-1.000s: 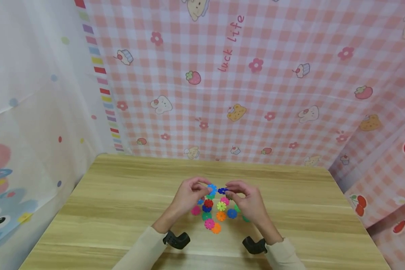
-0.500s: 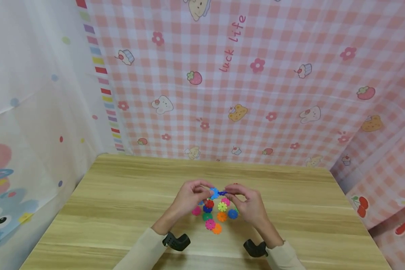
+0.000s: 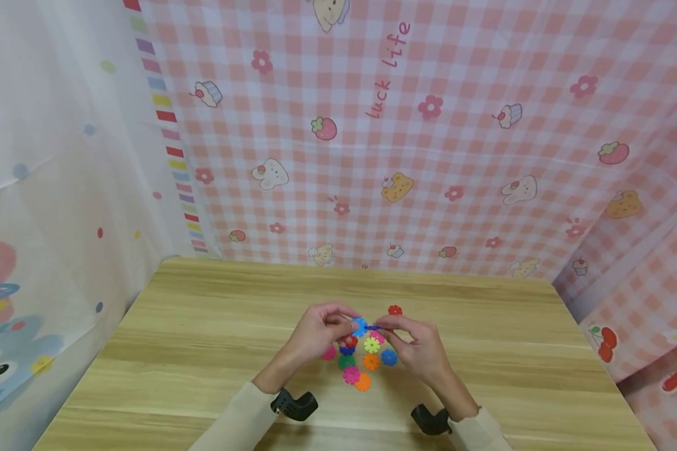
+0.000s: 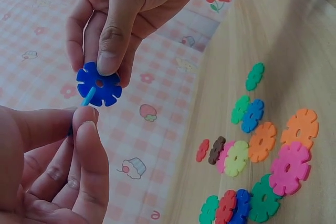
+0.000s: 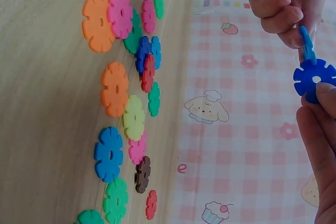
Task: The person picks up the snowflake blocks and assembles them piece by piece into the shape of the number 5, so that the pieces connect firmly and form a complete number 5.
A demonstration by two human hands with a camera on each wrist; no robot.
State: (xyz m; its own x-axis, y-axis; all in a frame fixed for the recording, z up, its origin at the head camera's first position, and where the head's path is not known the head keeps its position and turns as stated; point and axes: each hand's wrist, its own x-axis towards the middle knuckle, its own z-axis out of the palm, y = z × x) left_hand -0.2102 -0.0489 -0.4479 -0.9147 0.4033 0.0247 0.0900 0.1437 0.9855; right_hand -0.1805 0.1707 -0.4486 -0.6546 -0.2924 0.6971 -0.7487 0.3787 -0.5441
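Above the table my left hand (image 3: 328, 332) pinches a light blue snowflake disc (image 3: 360, 326) between thumb and fingers. Facing it, my right hand (image 3: 422, 349) pinches a dark blue snowflake disc (image 5: 310, 74), thumb on its face. The two notched discs meet at their rims, set crosswise to each other. In the left wrist view the light blue disc's edge (image 4: 90, 95) overlaps the dark blue one; how deep the slots engage cannot be told. Fingers hide part of each disc.
Several loose snowflake discs lie on the wooden table (image 3: 214, 351) beneath the hands, among them a yellow disc (image 3: 372, 344), an orange disc (image 5: 114, 88) and a pink disc (image 4: 290, 168). A red disc (image 3: 395, 310) lies farther back. A checked cloth (image 3: 316, 207) hangs behind the table.
The dark blue disc has come left against the light blue one, closing the gap between them, and now appears more edge-on. Both hands have sunk slightly, and the red disc at the back is uncovered.
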